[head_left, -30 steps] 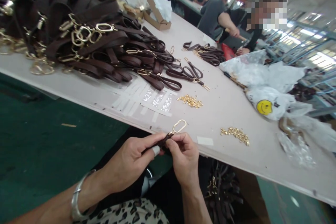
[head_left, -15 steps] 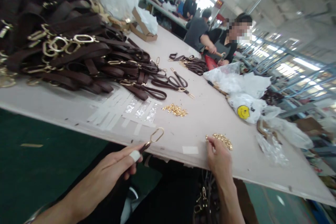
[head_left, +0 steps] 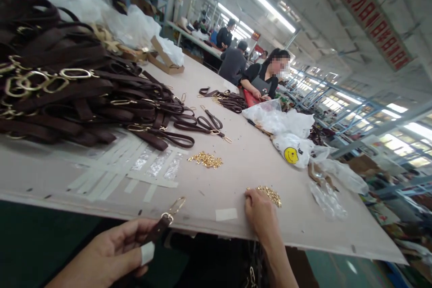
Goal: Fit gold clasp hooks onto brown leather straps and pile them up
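Observation:
My left hand, with white tape round the thumb, grips a dark brown leather strap at the table's front edge. From the strap's end a gold oval clasp points up and away. My right hand rests on the table with its fingers pinched at the left edge of a small pile of gold metal fittings; whatever lies between the fingertips is hidden. Another pile of gold fittings lies farther off to the left, apart from both hands.
A big heap of brown straps covers the table's left side. Tape strips and small clear packets lie before it. White plastic bags line the far right edge. A co-worker is beyond the table, near more straps.
My left hand has turned the strap, so its end with the clasp shows more. My right hand stays at the pile, its fingers lower against it. The whole view has shifted.

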`<action>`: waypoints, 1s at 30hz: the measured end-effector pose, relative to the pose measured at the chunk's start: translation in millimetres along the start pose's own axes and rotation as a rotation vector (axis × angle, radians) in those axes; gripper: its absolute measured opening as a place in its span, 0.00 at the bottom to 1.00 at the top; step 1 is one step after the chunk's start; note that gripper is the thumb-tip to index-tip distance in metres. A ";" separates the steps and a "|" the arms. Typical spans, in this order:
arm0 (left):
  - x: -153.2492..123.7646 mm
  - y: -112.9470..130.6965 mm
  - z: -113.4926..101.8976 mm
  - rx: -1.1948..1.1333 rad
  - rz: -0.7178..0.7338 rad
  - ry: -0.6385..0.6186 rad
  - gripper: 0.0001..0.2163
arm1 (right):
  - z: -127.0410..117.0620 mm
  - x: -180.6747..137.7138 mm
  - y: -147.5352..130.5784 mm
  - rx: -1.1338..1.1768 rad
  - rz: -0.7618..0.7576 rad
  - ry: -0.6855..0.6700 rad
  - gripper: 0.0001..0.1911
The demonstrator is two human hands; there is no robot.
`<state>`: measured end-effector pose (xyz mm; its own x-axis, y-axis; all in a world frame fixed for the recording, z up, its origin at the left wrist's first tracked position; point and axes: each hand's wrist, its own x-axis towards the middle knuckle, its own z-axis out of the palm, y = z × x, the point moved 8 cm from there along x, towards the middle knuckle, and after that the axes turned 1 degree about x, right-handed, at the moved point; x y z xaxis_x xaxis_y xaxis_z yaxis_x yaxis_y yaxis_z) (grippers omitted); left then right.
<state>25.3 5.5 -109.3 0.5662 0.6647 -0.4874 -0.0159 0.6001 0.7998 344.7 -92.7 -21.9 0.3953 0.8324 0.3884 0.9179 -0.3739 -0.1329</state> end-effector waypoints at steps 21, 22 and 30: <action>-19.6 57.6 22.7 0.210 0.406 -0.003 0.06 | -2.0 -43.3 -186.9 0.869 -0.125 0.019 0.08; -21.2 60.1 21.5 0.257 0.443 0.008 0.06 | -2.8 -44.0 -186.8 0.850 -0.130 0.022 0.08; -30.8 66.5 23.0 0.476 0.610 0.026 0.09 | -0.3 -55.4 -180.7 0.874 0.054 0.061 0.07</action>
<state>25.7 14.7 -33.1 0.5513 0.8301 0.0843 0.0409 -0.1278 0.9910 157.0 -71.3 -19.2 0.4592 0.7899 0.4064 0.6061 0.0559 -0.7934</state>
